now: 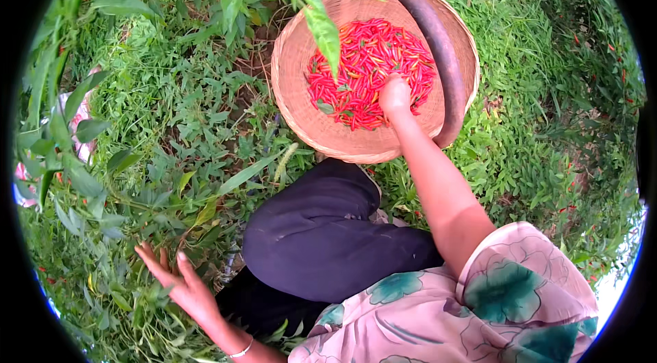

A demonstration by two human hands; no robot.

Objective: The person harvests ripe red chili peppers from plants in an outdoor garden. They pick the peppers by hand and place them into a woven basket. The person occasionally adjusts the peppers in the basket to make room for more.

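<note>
A round woven wicker basket [323, 140] with a thick curved handle [436, 39] stands in front of me. In it lies a heap of red chili peppers [359, 60], with a few green leaves among them. My right hand [395, 95] reaches down onto the heap, its fingers hidden from view, so whether it grips any peppers is unclear. My left hand [177, 278] is at the lower left, by the leaves of a pepper plant [123, 255]; its fingers are spread and hold nothing.
Pepper plant leaves [323, 29] hang over the basket's left part. Low green weeds [503, 80] surround the basket. More plants with red peppers stand at the right edge. My bent knee in dark trousers [318, 219] is just below the basket. Patterned cloth [79, 122] shows behind leaves at left.
</note>
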